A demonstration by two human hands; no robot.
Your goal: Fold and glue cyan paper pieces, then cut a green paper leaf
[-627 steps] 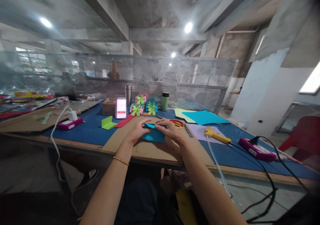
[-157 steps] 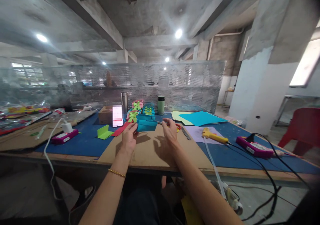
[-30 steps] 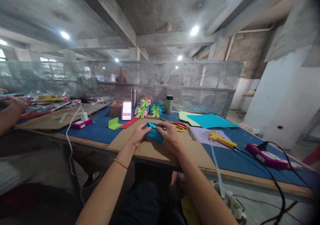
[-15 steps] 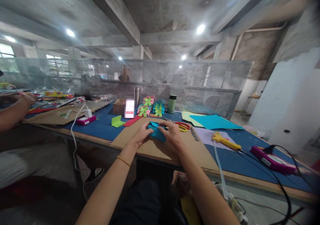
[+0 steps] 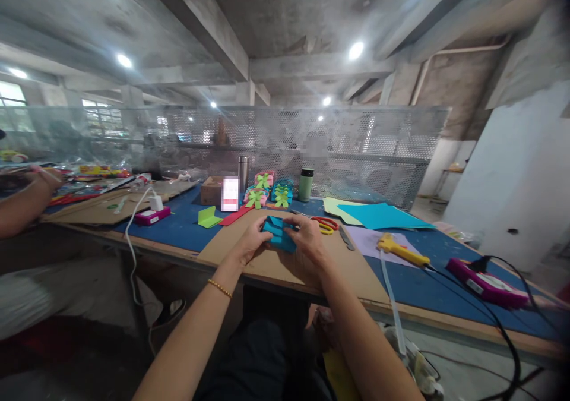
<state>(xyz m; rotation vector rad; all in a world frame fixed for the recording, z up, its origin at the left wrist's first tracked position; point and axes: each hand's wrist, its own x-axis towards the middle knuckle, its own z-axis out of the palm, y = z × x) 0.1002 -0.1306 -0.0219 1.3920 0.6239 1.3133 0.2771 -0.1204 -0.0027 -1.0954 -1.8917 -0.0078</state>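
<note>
A blue folded paper piece (image 5: 280, 234) is held between both hands over the brown cardboard sheet (image 5: 347, 273). My left hand (image 5: 253, 239) grips its left side, thumb on the near face. On its right side, my right hand (image 5: 306, 234) pinches the paper with thumb and fingers. Red- and yellow-handled scissors (image 5: 327, 225) lie just right of my right hand, beside a dark blade-like tool (image 5: 346, 239). Behind the hands stand pink (image 5: 257, 196) and blue (image 5: 282, 195) paper pieces with green bows.
A yellow glue gun (image 5: 403, 251) lies on purple paper. Blue sheets (image 5: 385, 216), a green bottle (image 5: 306, 185), a steel flask (image 5: 243, 172), a phone (image 5: 230, 193), green folded paper (image 5: 208, 217) and purple power strips (image 5: 485, 283) are around. Another person's arm (image 5: 27, 202) is at left.
The blue paper's folded top looks more opened out between my fingers, with more of its surface showing. Both hands stay nearly in place.
</note>
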